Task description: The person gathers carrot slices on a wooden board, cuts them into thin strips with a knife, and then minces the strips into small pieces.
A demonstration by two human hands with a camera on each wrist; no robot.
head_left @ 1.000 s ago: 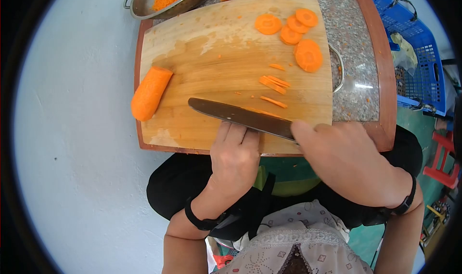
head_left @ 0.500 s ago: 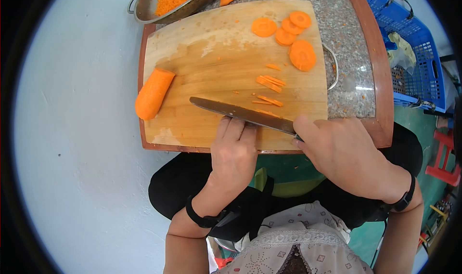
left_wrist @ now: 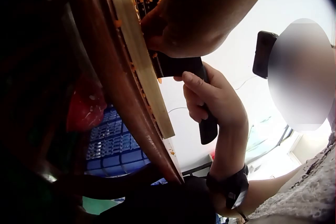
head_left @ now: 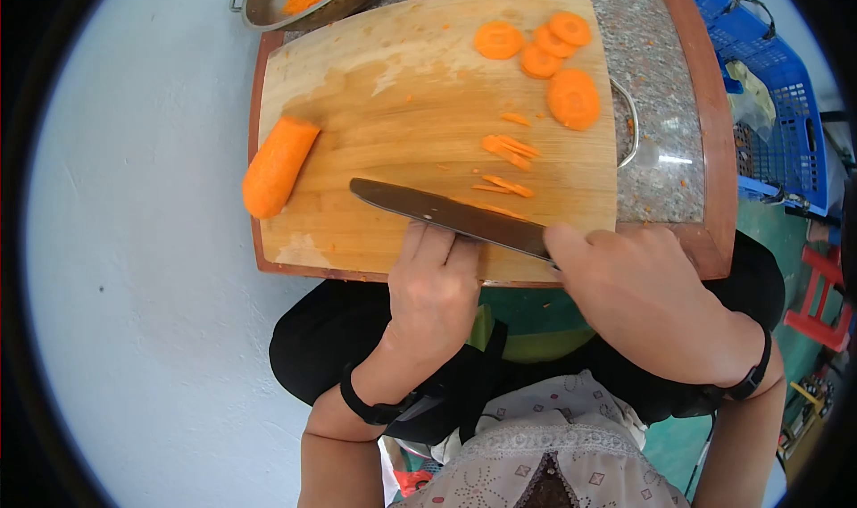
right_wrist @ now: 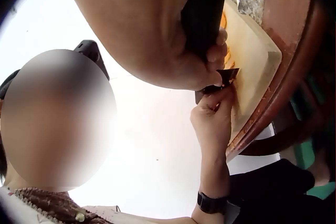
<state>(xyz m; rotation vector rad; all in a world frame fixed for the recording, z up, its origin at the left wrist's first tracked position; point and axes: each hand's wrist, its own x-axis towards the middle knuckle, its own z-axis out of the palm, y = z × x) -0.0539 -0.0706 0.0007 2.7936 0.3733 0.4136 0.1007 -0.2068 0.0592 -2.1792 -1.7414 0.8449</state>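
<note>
Right hand [head_left: 643,294] clasps the stiff, sharp steel-bladed knife [head_left: 455,218] by its black handle [right_wrist: 202,14], lower centre; left hand [head_left: 435,289] lays straight fingers [head_left: 433,242] against the blade [head_left: 393,201].

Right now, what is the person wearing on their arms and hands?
No gloves: the left hand and the right hand are bare. Each wrist wears a black band, the left band and the right band, like a watch strap. No sleeves cover the forearms.
</note>
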